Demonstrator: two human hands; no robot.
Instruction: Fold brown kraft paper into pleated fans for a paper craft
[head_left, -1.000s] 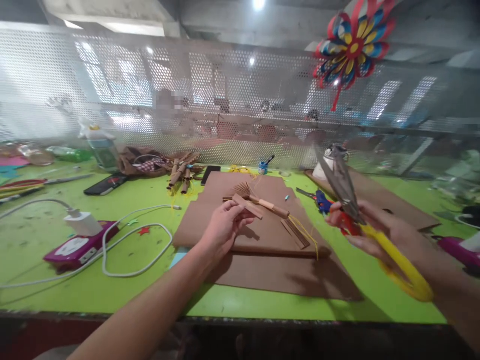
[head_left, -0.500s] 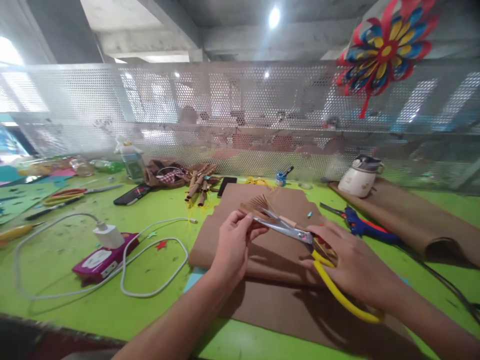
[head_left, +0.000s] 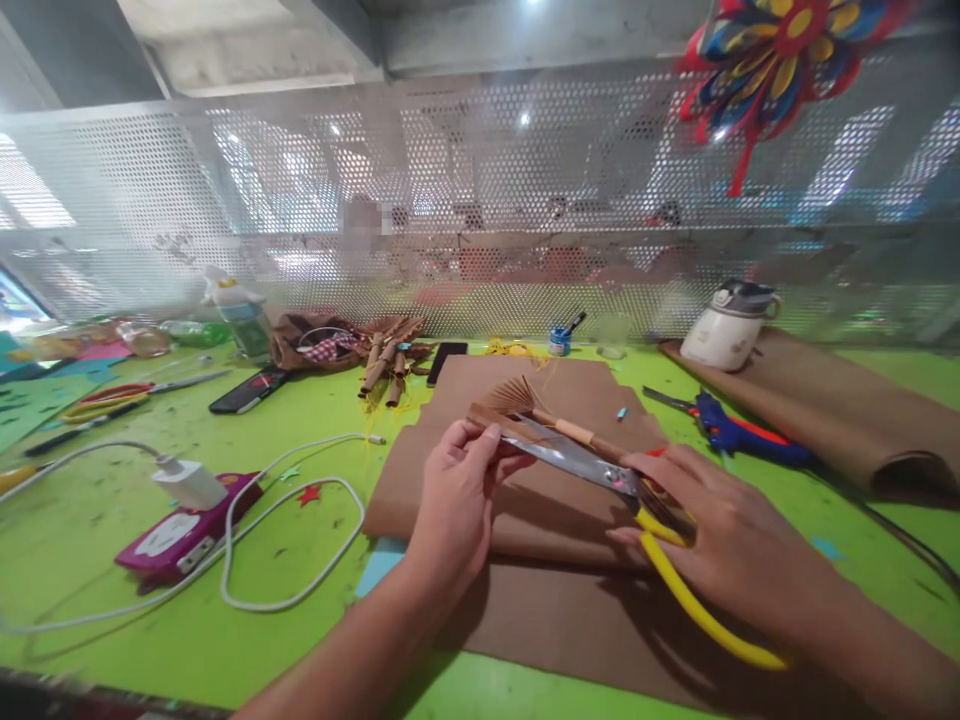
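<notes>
My left hand [head_left: 459, 490] pinches a narrow strip of brown paper [head_left: 487, 414] between thumb and fingers. My right hand [head_left: 720, 520] is wrapped round the yellow handles of large scissors [head_left: 574, 458]. Their silver blades lie along the strip, with the tips near my left fingers. Just behind the blades is a small broom-like piece with a fringed brown fan [head_left: 517, 394] and a pale band; its far end runs behind my right hand, and I cannot tell whether that hand touches it. Beneath both hands lies folded brown paper [head_left: 442, 480].
At left are a purple power strip [head_left: 187, 525], a white cable [head_left: 289, 605], a phone [head_left: 247, 388] and other scissors [head_left: 150, 388]. Behind lie brown paper rolls [head_left: 386, 365]. A blue glue gun [head_left: 739, 432], a white jug [head_left: 724, 330] and rolled brown paper [head_left: 847, 420] occupy the right side.
My view has tilted down slightly, so the background sits higher. The scissor blades look closer together around the strip. My hands keep the same grips.
</notes>
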